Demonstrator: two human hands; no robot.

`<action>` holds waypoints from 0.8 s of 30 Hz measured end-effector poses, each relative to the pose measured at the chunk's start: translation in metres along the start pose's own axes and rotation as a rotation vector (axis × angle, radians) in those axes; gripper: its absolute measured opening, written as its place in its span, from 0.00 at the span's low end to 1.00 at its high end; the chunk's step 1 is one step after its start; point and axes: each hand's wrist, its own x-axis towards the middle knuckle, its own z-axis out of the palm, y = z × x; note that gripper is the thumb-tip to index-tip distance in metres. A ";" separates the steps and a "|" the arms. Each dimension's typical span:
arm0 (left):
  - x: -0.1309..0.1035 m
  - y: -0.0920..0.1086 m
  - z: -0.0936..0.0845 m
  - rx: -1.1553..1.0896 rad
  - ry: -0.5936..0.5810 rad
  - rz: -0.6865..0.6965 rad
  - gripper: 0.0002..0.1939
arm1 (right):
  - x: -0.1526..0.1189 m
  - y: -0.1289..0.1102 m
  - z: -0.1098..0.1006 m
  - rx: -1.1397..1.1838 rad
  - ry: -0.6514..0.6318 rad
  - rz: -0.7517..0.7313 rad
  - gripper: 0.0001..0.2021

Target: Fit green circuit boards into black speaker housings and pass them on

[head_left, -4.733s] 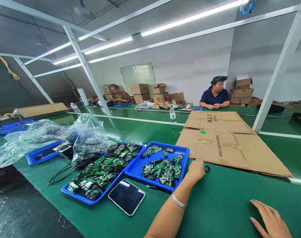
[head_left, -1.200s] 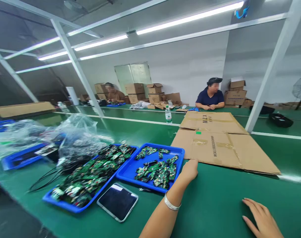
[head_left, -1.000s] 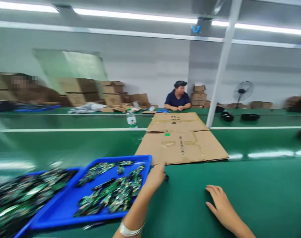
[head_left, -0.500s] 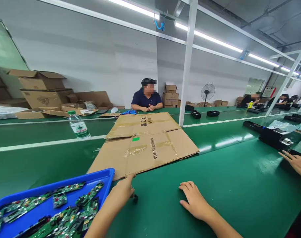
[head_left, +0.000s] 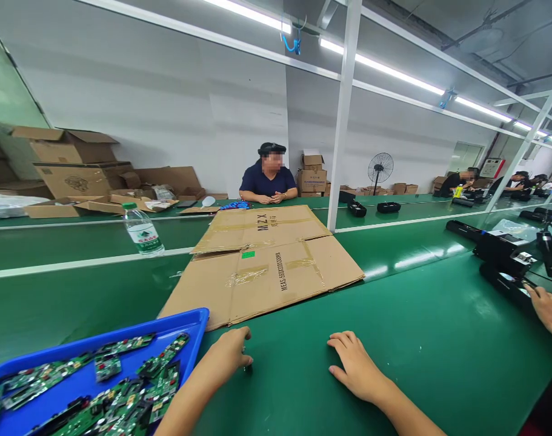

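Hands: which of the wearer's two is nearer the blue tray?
The left hand, close beside the tray; the right hand is farther off, to its right.

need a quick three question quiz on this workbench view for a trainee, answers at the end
1. True or false: the wearer's left hand is nearer the blue tray than the wearer's right hand is.
2. Fill in: the tray holds green ____ ____.
3. What colour is the cap on the plastic bottle? A red, B green, C white

Key: 1 true; 2 circuit boards; 3 B
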 end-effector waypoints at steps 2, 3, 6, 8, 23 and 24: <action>-0.001 0.000 -0.001 0.000 -0.005 -0.003 0.20 | 0.000 0.000 0.000 0.000 -0.004 0.003 0.21; -0.002 0.001 -0.001 0.000 -0.009 -0.004 0.21 | 0.000 -0.001 -0.001 -0.001 -0.008 0.004 0.21; -0.005 0.003 -0.004 0.007 -0.020 0.008 0.24 | 0.000 -0.001 -0.001 0.001 -0.017 0.011 0.21; -0.006 0.004 -0.004 0.023 -0.026 0.039 0.25 | 0.000 -0.001 -0.001 0.005 -0.018 0.014 0.20; -0.010 0.008 0.002 0.040 -0.045 0.043 0.31 | -0.003 0.002 0.002 -0.002 -0.025 0.004 0.20; -0.011 0.009 0.002 0.038 -0.047 0.037 0.32 | -0.003 0.002 0.002 -0.004 -0.027 0.002 0.20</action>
